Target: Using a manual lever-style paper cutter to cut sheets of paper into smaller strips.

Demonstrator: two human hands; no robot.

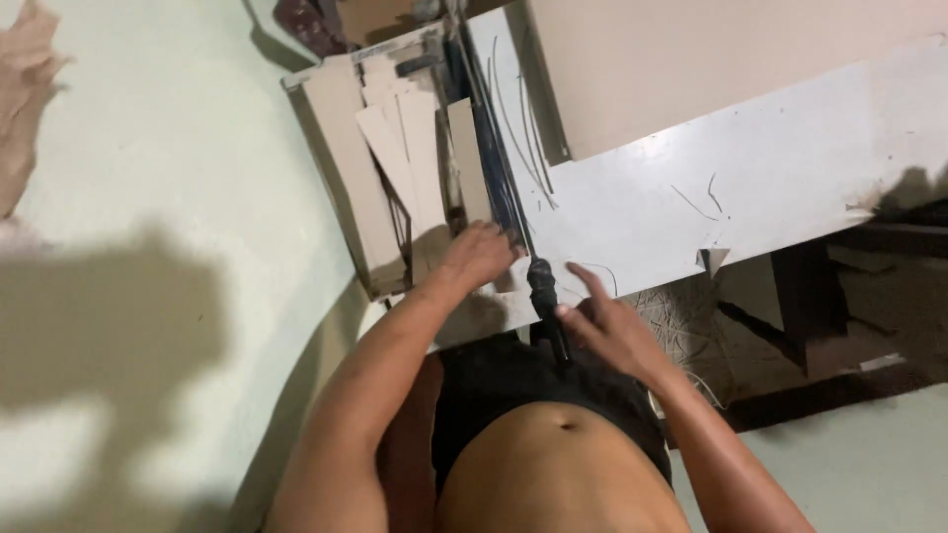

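Note:
A white cutting board (770, 168) carries a long hinged blade arm (494, 148) that ends in a black handle (543, 286) near my body. My left hand (479, 255) lies left of the blade with its fingers curled down on a tan cardboard strip (469, 163), holding it at the blade's edge. Just right of the handle is my right hand (607, 331), with its fingers spread, one finger pointing up over the board and the thumb side against the handle's lower end. A large tan cardboard sheet (711, 59) rests on the board's far part.
Several cut cardboard strips (395, 148) are piled left of the blade. Thin offcut slivers (696, 202) lie on the white board. A dark stand (820, 306) and a heap of trimmings (681, 316) sit under the board's right side. The floor (168, 178) is pale green.

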